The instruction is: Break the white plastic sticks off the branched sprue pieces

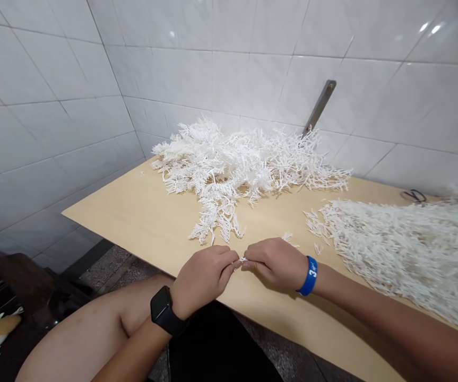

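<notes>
My left hand (204, 276), with a black smartwatch on the wrist, and my right hand (277, 263), with a blue wristband, meet fingertip to fingertip over the front of the wooden table (141, 212). Both pinch a small white plastic piece (243, 260) between them. Just beyond my hands lies a tangled pile of white branching plastic sprigs (232, 164). To the right, a flatter heap of separated white plastic pieces (404, 249) covers the table.
White tiled walls close in the table at the left and back. A grey metal bar (319, 105) leans against the back wall. Black scissors (414, 195) lie at the far right. A few loose white bits (288, 237) sit near my right hand.
</notes>
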`<state>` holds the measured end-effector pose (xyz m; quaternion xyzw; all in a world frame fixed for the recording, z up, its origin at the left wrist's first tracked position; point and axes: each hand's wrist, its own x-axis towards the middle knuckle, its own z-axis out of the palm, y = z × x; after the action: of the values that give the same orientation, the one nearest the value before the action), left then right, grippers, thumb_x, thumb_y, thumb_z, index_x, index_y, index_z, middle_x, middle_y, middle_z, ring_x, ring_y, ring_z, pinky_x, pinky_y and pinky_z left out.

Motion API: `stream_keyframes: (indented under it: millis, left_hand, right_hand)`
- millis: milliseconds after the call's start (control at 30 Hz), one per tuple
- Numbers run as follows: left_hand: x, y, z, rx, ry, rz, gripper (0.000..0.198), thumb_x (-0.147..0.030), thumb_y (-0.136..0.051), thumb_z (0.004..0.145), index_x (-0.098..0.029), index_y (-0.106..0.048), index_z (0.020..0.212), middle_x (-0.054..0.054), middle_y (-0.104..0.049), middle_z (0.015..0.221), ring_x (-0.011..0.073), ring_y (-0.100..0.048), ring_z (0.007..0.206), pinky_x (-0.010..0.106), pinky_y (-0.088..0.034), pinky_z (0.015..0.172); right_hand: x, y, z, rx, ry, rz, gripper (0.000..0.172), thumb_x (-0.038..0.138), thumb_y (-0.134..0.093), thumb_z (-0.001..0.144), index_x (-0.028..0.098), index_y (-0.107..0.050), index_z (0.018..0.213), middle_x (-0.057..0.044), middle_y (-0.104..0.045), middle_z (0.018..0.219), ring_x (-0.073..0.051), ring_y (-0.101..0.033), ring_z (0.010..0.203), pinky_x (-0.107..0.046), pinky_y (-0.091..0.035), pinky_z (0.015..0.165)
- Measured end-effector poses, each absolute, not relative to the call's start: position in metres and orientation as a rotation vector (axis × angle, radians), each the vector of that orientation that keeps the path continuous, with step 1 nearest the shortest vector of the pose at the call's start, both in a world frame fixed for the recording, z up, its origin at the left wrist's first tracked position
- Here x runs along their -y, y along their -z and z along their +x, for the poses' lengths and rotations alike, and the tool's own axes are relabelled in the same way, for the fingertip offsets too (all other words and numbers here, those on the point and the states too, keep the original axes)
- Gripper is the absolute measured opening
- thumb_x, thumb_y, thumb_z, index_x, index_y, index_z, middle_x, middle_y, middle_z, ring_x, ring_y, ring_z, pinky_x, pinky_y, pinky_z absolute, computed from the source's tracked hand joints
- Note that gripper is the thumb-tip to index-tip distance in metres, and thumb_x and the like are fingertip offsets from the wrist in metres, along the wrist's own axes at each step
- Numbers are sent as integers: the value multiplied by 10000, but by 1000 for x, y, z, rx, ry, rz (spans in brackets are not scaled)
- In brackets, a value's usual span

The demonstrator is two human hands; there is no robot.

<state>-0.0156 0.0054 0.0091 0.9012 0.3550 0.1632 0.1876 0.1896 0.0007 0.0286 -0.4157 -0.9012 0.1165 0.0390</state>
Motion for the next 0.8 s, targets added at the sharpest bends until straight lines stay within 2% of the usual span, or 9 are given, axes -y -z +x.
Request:
stream_keyframes:
  millis: [133,233,300,400,467,533,667,800]
  left_hand:
    - [-5,-8,-13,-1032,-444,2578,256,-220,-394,978,-203,-550,775,9,-608,768,176,-578,772,284,-383,682]
    - [-6,-7,-11,-1177,-472,2547,302,-252,-356,993,-203,-509,737,14,-596,737,180,-574,729,297,-371,648]
    - [-7,-8,-10,-1218,-456,2535,316,-284,-339,1001,-205,-495,737,14,-591,733,181,-571,709,301,-367,635]
    - [-7,-9,-9,-1196,-450,2532,321,-306,-316,1009,-205,-501,767,18,-603,765,185,-582,736,299,-382,655]
    - [-6,-9,-10,-1186,-460,2531,322,-314,-307,1012,-204,-512,789,23,-610,783,190,-591,768,300,-392,679]
    - [-5,-9,-11,-1195,-470,2528,315,-315,-309,1010,-204,-527,812,27,-619,798,195,-598,789,306,-397,698]
    - [-4,-8,-11,-1216,-478,2518,309,-313,-313,1007,-204,-546,836,32,-633,809,201,-607,799,313,-396,703]
    - [-5,-8,-10,-1212,-489,2504,318,-316,-306,1006,-204,-548,833,33,-629,805,201,-603,798,314,-397,705]
  right_hand:
    - [19,-42,203,2825,-516,-1203,384,304,-408,993,182,-567,665,-41,-662,668,-148,-562,596,-272,-330,594]
    - [36,-54,221,2824,-629,-1166,364,276,-406,995,194,-600,698,-37,-671,675,-152,-591,605,-260,-358,590]
    - [42,-56,236,2785,-444,-1320,342,241,-399,995,189,-630,747,-46,-676,692,-169,-612,622,-270,-389,605]
    - [37,-49,260,2745,124,-1528,287,109,-396,952,162,-678,941,-89,-707,821,-225,-646,717,-330,-447,666]
    - [31,-42,274,2722,409,-1557,376,13,-383,898,144,-656,1120,-115,-718,947,-254,-656,801,-373,-481,701]
    - [25,-36,284,2651,536,-1572,463,-30,-365,867,124,-616,1225,-140,-704,1087,-280,-655,920,-412,-512,761]
    - [23,-29,282,2377,424,-1520,479,9,-359,878,91,-569,1300,-165,-622,1289,-285,-589,1168,-450,-517,951]
    - [31,-21,256,2242,124,-1426,450,65,-369,895,138,-606,1269,-139,-630,1294,-254,-600,1184,-446,-522,990]
